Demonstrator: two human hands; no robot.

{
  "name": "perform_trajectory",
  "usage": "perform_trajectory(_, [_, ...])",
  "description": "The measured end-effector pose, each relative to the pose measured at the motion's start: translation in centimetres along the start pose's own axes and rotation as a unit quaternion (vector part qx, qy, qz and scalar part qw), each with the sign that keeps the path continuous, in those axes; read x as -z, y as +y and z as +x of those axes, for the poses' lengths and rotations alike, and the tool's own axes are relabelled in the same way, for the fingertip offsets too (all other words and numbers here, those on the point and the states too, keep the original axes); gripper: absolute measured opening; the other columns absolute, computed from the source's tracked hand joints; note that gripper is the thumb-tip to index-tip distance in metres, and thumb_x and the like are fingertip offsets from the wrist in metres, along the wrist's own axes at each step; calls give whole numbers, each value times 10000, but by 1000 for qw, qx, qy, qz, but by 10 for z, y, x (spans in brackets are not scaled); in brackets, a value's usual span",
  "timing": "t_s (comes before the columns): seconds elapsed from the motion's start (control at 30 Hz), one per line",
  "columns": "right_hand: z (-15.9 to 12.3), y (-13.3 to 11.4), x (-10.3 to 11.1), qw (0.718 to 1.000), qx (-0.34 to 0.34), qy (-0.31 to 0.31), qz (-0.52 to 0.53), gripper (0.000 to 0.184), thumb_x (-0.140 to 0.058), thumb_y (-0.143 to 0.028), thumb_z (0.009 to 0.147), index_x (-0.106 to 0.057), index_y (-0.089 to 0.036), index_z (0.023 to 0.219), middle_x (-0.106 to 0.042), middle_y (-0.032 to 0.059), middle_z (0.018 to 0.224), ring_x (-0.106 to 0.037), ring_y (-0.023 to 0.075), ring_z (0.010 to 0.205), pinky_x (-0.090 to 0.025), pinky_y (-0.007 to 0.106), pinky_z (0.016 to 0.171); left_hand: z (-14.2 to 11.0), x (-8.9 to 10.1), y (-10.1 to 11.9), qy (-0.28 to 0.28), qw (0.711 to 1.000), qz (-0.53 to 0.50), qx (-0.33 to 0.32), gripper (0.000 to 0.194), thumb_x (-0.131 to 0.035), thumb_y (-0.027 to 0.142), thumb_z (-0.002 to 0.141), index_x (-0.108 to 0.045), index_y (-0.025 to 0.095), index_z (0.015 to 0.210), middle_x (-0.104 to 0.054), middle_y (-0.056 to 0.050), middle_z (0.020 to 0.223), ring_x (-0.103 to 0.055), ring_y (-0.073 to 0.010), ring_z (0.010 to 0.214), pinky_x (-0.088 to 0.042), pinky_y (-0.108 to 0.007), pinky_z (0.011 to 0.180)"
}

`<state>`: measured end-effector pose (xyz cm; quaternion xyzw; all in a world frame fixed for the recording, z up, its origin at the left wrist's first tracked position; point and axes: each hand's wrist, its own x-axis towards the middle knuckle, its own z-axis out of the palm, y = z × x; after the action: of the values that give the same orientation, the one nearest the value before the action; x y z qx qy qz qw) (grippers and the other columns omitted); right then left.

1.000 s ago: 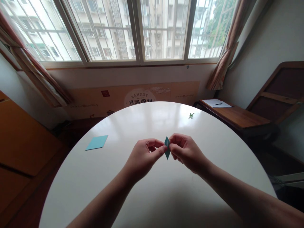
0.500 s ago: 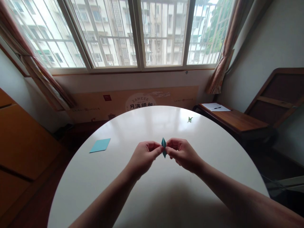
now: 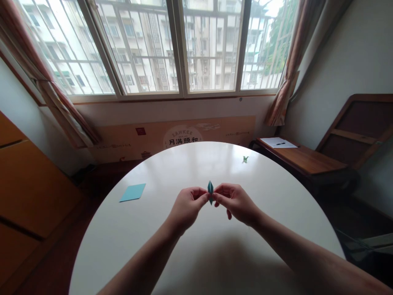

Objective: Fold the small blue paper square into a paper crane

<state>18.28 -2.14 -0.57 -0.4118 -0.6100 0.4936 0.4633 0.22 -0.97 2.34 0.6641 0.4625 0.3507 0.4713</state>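
Note:
A small folded piece of teal paper [image 3: 210, 187], narrow and pointed at top and bottom, stands upright between my two hands above the white table. My left hand [image 3: 188, 205] pinches its left side between thumb and fingers. From the other side, my right hand [image 3: 236, 201] pinches it too, with a lower finger hanging loose. The fingertips hide the middle of the paper. Off to the left a flat sheet of light blue paper [image 3: 133, 192] lies on the table. Towards the far right edge sits a small green folded paper bird [image 3: 245, 159].
The round white table [image 3: 123, 254] reaches away from me to its curved far edge. Beyond it on the right, a wooden chair [image 3: 310, 159] bears a white paper [image 3: 273, 142] with a dark pen on it. A barred window and tied curtains [image 3: 278, 110] are behind.
The camera view has tilted slightly, so the scene sits a little lower. Both hands keep their pinch on the folded paper; a lower right finger has dropped away slightly.

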Motion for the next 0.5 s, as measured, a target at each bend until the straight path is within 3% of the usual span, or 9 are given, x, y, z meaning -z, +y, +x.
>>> perform_trajectory(0.27, [0, 1, 0, 999, 10, 20, -24, 368, -673, -470, 865, -701, -106, 913, -681, 63, 741, -544, 92, 509, -387, 139, 317, 2, 0, -3, 1, 1000, 12, -6, 301, -657, 412, 824, -760, 129, 835, -574, 9, 587, -411, -93, 472, -308, -208, 418])
perform_trajectory(0.5, [2, 6, 1, 1000, 3, 9, -5, 346, -660, -467, 874, -669, -133, 966, -684, 88, 846, -669, 205, 770, -427, 147, 334, 2, 2, -5, 2, 999, 35, -10, 330, -628, 427, 841, -750, 121, 859, -599, 0, 614, -406, -88, 445, -302, -207, 403])
